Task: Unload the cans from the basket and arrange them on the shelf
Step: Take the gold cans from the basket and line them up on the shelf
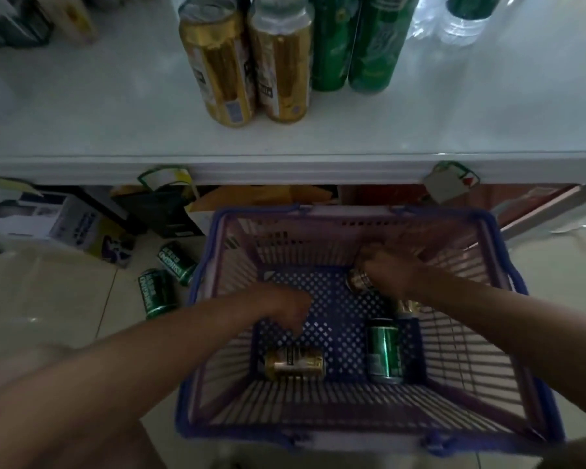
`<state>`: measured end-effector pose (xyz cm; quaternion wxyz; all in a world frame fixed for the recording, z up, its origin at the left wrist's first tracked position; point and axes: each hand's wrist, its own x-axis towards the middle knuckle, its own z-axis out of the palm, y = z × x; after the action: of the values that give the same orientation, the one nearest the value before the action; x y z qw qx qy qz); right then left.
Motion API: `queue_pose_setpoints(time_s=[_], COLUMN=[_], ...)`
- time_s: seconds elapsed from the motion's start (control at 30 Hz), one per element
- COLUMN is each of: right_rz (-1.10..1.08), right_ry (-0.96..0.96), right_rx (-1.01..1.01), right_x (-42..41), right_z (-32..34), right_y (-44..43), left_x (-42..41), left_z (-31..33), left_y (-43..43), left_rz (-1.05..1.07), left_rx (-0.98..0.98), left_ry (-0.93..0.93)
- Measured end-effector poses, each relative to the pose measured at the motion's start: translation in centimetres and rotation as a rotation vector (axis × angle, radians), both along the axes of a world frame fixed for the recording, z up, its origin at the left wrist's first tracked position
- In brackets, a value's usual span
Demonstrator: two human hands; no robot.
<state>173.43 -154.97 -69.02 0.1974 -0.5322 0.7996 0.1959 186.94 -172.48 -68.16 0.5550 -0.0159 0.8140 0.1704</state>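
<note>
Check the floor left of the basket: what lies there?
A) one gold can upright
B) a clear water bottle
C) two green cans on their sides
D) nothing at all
C: two green cans lie on their sides on the tiled floor, just outside the left wall of the blue basket.

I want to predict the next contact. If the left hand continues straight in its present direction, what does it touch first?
Probably the bare basket floor; the left hand points there, though depth is unclear.
</note>
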Motion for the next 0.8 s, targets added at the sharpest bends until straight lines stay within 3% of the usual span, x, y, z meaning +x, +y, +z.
queue_pose_setpoints(time_s=[0.1,0.17,0.23,0.4,0.67,0.8], right_rz=[0.118,0.129,0.079,-0.176,-0.403,-0.369], right_ry=[0.206,0.315,0.299,0.134,-0.549,-0.603], right_rx=[0.065,0.004,0.019,0.093,-0.42,-0.641], right_x=[0.3,0.9,1.4,1.7,2.3,2.1], right_z=[-3.7,-4.7,-5.0,-3.1,5.3,9.5], right_y=[1.2,1.6,1.5,-0.2,-0.3,0.7], left_x=[3.5,5.2,6.0,6.2,5.4,3.3], left_z=[-4.7,-6.6,-7.4,-8.0,-8.5,-5.4], left_y=[1.8,2.7,3.2,2.8,2.4,1.4], left_rz=[-0.178,-0.217,-0.227,-0.175,0.033,0.117], left_rx=[-0.084,-0.107,-0.099,-0.036,0.013,0.085], left_ry=[-0.079,-0.088,-0.044,0.056,0.07,0.094])
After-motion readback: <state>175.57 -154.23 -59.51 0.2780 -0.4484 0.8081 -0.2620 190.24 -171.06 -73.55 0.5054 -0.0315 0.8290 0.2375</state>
